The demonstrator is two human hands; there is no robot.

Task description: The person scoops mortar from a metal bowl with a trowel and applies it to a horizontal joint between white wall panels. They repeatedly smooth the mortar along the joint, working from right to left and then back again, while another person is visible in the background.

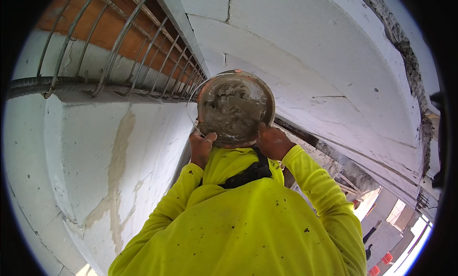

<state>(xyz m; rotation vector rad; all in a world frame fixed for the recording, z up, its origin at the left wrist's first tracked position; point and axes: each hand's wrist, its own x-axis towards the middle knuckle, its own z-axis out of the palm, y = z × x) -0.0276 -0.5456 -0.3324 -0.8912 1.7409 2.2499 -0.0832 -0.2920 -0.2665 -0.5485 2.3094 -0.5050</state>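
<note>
A round bucket point(271, 97) is held in front of my waist, seen from above. Thick wet grey mortar point(234, 111) lies inside, its surface lumpy. My left hand point(202, 146) grips the near left of the rim, thumb laid over the edge. On the near right, my right hand point(274, 141) is closed on the same rim. The thin wire handle point(188, 107) hangs out past the bucket's left side, and neither hand holds it. The fingers under the rim are hidden on both sides.
Bent steel reinforcing bars point(114, 47) run along the upper left, before a brown board point(86, 25). Below them stands a white block wall point(90, 157) with a grey mortar streak. Another white block wall point(305, 61) rises on the right. Red objects point(386, 258) show at lower right.
</note>
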